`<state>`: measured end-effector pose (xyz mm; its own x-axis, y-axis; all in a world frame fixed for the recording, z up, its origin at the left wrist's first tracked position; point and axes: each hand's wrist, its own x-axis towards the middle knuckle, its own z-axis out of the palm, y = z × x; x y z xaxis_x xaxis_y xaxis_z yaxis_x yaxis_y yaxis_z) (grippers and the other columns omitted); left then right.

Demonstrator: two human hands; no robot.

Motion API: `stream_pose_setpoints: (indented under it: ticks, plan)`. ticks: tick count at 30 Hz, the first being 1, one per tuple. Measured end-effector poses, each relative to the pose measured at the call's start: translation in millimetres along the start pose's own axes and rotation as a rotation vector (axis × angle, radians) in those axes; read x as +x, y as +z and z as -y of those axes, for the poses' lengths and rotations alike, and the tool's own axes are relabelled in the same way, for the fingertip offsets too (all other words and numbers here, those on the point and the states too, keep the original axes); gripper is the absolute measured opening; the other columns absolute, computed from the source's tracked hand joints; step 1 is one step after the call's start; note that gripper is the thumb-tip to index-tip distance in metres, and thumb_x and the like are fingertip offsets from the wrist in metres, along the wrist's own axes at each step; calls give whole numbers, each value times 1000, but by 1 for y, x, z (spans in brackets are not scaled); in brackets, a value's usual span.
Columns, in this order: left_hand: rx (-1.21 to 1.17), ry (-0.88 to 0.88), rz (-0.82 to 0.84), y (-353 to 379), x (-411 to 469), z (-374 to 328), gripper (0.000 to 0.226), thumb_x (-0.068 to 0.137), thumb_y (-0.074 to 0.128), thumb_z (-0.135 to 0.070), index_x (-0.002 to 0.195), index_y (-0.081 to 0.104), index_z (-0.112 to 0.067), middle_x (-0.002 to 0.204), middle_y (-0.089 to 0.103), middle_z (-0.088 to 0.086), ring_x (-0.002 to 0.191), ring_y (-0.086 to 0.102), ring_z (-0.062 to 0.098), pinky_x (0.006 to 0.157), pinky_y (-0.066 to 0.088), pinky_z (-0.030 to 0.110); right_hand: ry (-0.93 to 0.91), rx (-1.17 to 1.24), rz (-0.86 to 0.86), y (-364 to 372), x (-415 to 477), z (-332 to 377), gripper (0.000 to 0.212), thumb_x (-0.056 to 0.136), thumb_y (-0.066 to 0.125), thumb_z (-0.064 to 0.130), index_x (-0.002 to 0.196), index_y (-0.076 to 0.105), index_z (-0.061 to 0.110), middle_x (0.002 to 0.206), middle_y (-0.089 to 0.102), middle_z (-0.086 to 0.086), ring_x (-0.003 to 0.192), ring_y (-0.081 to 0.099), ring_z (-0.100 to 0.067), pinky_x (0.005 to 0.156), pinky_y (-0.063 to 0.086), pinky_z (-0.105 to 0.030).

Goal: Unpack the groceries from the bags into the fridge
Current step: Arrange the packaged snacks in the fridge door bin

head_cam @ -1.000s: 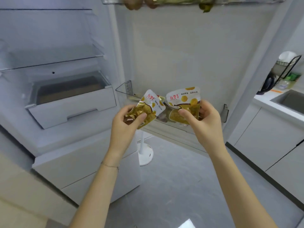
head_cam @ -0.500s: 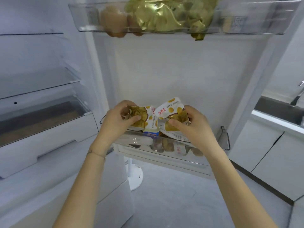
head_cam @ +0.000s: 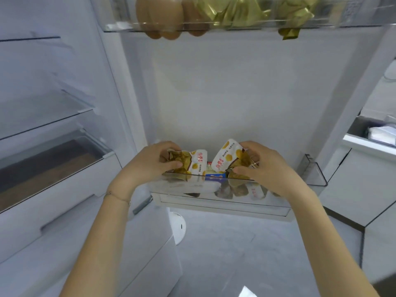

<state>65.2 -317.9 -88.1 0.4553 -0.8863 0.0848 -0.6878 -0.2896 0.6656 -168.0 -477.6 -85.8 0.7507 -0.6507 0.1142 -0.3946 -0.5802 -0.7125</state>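
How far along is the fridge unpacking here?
Done: upper door bin holds gold packets; lower door bin holds other packets. In hand: left hand grips the left pouch, right hand the right pouch, both at the lower bin's rim. Left: releasing both; bags are out of view.

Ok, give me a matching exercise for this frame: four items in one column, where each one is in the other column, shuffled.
Items:
1 left packet
2 right packet
3 blue box
4 foil packs

Places:
A in the upper door bin
B held by the right hand
C in the lower door bin, between the two packets
D held by the left hand

Pairs: 1-D, 2-B, 3-C, 4-A
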Motion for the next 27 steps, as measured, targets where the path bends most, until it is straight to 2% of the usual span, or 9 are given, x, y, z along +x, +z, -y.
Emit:
stream_pose_setpoints:
  ticks: [1, 5, 8, 11, 13, 16, 20, 24, 27]
  plan:
    - [28, 5, 7, 0, 1, 0, 25, 87, 71, -26, 108, 60, -32, 99, 61, -7, 94, 64, 17, 89, 50, 29, 14, -14, 9, 1, -2, 1, 45, 85, 71, 26, 125, 53, 31, 107, 60, 14, 91, 58, 1, 69, 45, -9]
    - [114, 24, 29, 0, 8, 4, 34, 88, 68, -28, 122, 61, -23, 117, 57, -1, 106, 58, 18, 97, 47, 34, 119, -126, -1, 6, -12, 3, 30, 91, 60, 37, 120, 58, 30, 105, 66, 2, 90, 66, -18, 80, 55, -38]
    - [143, 47, 39, 4, 10, 4, 37, 92, 63, -32, 127, 59, -22, 123, 54, -1, 113, 52, 16, 96, 41, 29, 161, -231, -61, 9, -21, 5, 21, 93, 49, 45, 99, 64, 30, 93, 68, -2, 77, 67, -20, 74, 53, -39]
    - [128, 66, 23, 11, 8, -1, 39, 96, 52, -40, 129, 57, -19, 128, 57, -1, 117, 50, 16, 95, 36, 25, 149, -361, -145, 14, -26, 3, 30, 95, 44, 49, 91, 63, 28, 89, 67, 0, 82, 61, -19, 71, 50, -33]
    - [115, 81, -50, 17, 6, -3, 44, 96, 50, -42, 133, 54, -17, 134, 54, 1, 123, 47, 18, 96, 32, 23, 119, -406, -215, 17, -30, 2, 32, 96, 43, 49, 102, 65, 27, 94, 66, 1, 90, 59, -20, 74, 49, -34]
    - [100, 171, -134, 25, 0, -6, 56, 93, 53, -44, 142, 44, -20, 142, 47, 3, 130, 42, 17, 99, 28, 21, 27, -383, -317, 21, -38, -4, 40, 95, 50, 44, 129, 58, 26, 119, 64, 1, 113, 53, -23, 89, 44, -36]
    - [-47, 339, -115, 38, -13, -27, 69, 87, 48, -57, 148, 33, -30, 140, 40, -8, 124, 37, 1, 102, 32, 17, -69, -360, -522, 23, -58, -13, 45, 93, 52, 43, 133, 56, 23, 127, 59, 1, 121, 46, -19, 99, 34, -33]
    - [44, 518, -144, 62, -17, -53, 63, 91, 46, -61, 145, 39, -29, 152, 34, 0, 141, 30, 17, 114, 30, 48, -24, -354, -589, 20, -84, -21, 50, 92, 49, 47, 137, 52, 25, 131, 55, 4, 127, 41, -16, 108, 29, -34]
    - [16, 542, -97, 87, -22, -81, 63, 91, 44, -61, 147, 29, -37, 161, 12, -7, 147, 11, 13, 118, 20, 53, 51, -387, -620, 9, -108, -34, 56, 92, 42, 55, 140, 48, 27, 135, 50, 2, 130, 39, -17, 109, 29, -38]
